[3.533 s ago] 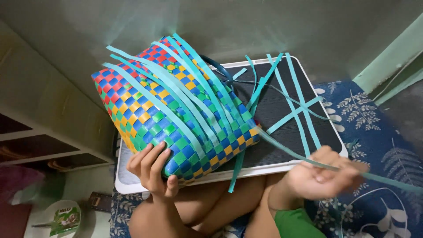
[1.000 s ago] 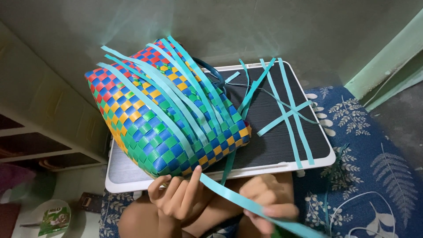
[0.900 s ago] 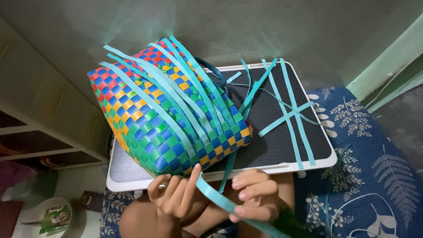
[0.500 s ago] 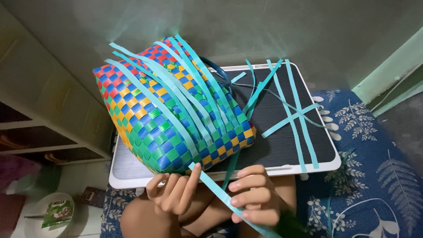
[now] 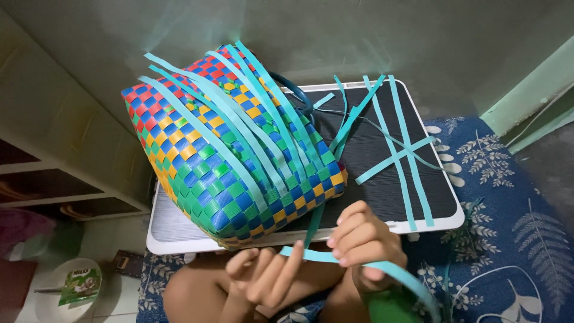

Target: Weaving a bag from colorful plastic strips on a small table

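- The woven basket (image 5: 230, 158) lies on its side across the left half of the small white-rimmed table (image 5: 179, 239), much as it did a moment ago, its multicoloured checked wall facing up and its base near the table's front edge.
- The right hand (image 5: 365, 245) has come up closer to the front edge than it was a second ago; its fingers are curled and pinch a light blue strip (image 5: 323, 255) between fingertips and thumb.
- The left hand (image 5: 263, 276) sits lower than before, off the basket now; its fingers are spread loosely and half open, with the strip's end lying across the fingertips. Whether it truly grips the strip I cannot tell.
- The strip now runs almost level between the two hands, where earlier it slanted steeply down to the right.
- Loose blue strips (image 5: 397, 155) lie crossed on the dark right half of the table top, unchanged.
- The strip's far end curves off the bottom edge of view, past something green and blurred.
- The basket's mouth faces away, so its inside is hidden.
- The left palm is cut off below.
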